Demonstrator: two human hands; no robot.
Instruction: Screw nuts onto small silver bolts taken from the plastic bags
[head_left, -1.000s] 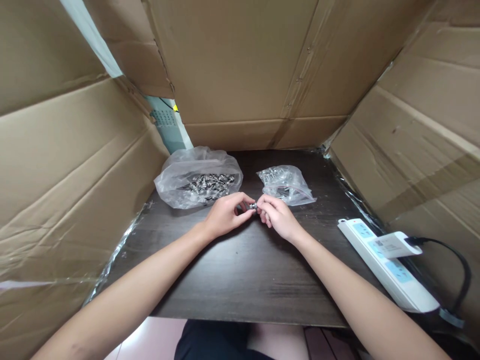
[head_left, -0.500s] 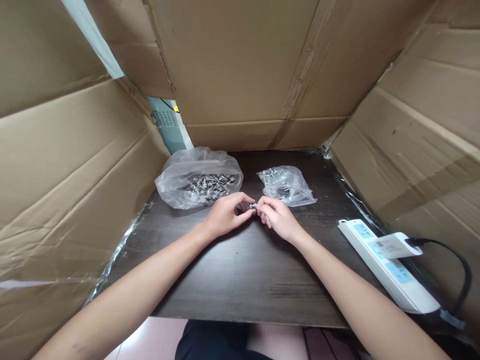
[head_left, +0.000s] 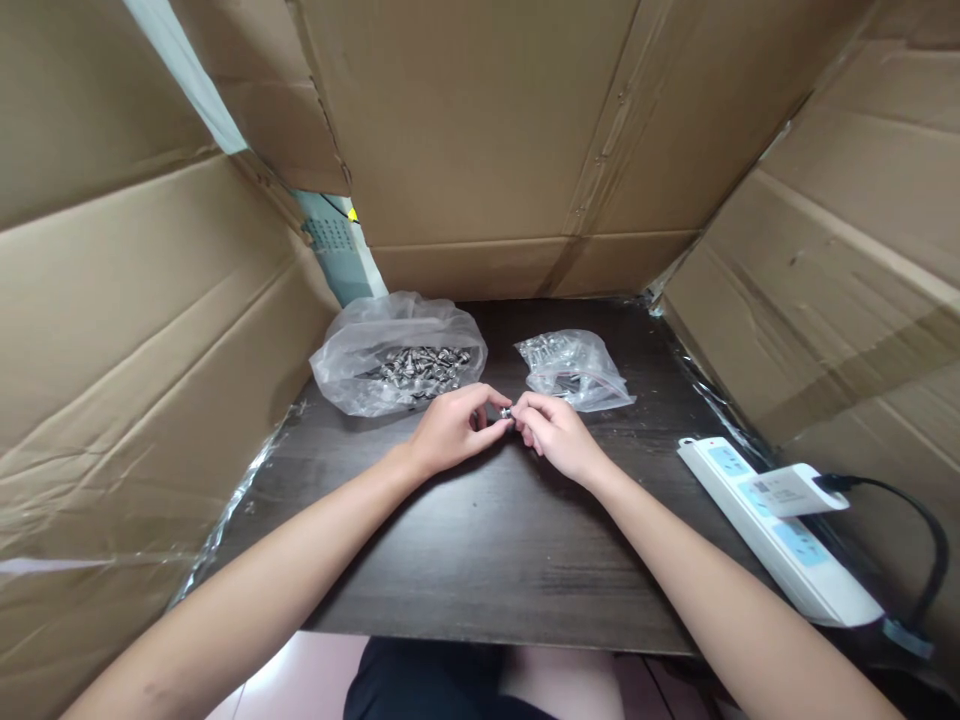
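Observation:
Just above the dark tabletop [head_left: 480,540], my left hand [head_left: 454,430] pinches a small silvery metal fastener [head_left: 505,412] between thumb and fingers. From the other side, the curled fingers of my right hand [head_left: 553,430] close on the same piece, so both hands meet at it. Its exact shape is too small to make out. Behind my left hand lies an opened clear plastic bag [head_left: 349,350] with many loose metal fasteners [head_left: 427,370] in it. A smaller clear zip bag [head_left: 600,365], with shiny small metal parts inside, rests behind my right hand.
At the right of the table lies a white power strip [head_left: 772,530] with a white plug-in adapter [head_left: 799,490] and a black cable [head_left: 934,530]. Cardboard walls [head_left: 525,130] enclose the table at the back and both sides. The table's front edge [head_left: 487,640] is near my lap.
Both hands stay in almost the same place, still pinching the metal fastener. The piece appears slightly turned between the fingers. The bags have not moved.

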